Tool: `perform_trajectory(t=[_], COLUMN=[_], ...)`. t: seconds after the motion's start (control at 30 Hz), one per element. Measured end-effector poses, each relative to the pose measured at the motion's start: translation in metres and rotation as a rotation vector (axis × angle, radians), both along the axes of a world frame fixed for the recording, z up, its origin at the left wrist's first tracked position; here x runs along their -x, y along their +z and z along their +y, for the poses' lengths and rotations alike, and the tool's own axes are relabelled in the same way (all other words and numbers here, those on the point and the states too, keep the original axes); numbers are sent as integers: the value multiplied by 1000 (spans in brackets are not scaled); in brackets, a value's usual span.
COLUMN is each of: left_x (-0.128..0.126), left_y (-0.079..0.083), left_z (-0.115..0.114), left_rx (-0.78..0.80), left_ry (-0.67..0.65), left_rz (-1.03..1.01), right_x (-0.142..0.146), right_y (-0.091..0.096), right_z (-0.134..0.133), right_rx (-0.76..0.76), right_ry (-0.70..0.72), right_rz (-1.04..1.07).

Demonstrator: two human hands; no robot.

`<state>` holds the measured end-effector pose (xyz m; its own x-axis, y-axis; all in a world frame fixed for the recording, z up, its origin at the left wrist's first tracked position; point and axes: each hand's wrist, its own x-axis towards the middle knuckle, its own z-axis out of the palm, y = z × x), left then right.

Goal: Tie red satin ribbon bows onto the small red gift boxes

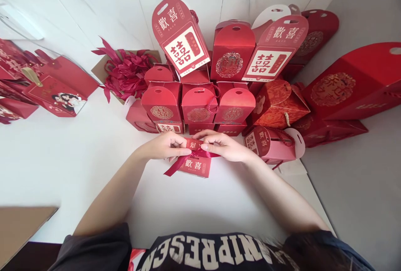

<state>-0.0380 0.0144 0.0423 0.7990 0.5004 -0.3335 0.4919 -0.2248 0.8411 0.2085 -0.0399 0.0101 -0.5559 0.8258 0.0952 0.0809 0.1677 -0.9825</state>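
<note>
A small red gift box point(200, 167) with white Chinese characters rests on the white table in front of me, partly covered by my hands. Across its top runs a crimson satin ribbon point(177, 165), one tail hanging toward the lower left. My left hand point(165, 145) pinches the ribbon at the left of its middle, thumb pressed against the fingers. From the other side my right hand point(224, 146) is closed on the ribbon between thumb and fingers, with a piece of it showing below the thumb. Whether a knot lies between my fingertips is hidden.
Several red gift boxes point(233, 103) are stacked just beyond my hands against the tiled wall. A cardboard box point(99, 68) holds a heap of crimson ribbons point(130, 68). Red gift bags point(59, 85) stand at left, larger red boxes point(354, 83) at right. A brown cardboard piece point(25, 225) lies lower left.
</note>
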Motion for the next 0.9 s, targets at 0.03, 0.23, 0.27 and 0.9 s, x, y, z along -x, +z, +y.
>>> perform_trajectory(t=[0.03, 0.23, 0.27, 0.9], left_x=[-1, -4, -5, -9], left_y=[-2, -7, -7, -5], left_z=[0, 2, 3, 1], left_rx=[-7, 9, 10, 67], left_ry=[7, -11, -21, 111], left_rz=[2, 33, 36, -122], right_x=[0, -3, -3, 1], right_y=[-1, -6, -7, -9], right_z=[0, 4, 5, 2], right_rx=[-6, -7, -9, -205], right_ry=[3, 67, 72, -210], right_rz=[8, 35, 36, 61])
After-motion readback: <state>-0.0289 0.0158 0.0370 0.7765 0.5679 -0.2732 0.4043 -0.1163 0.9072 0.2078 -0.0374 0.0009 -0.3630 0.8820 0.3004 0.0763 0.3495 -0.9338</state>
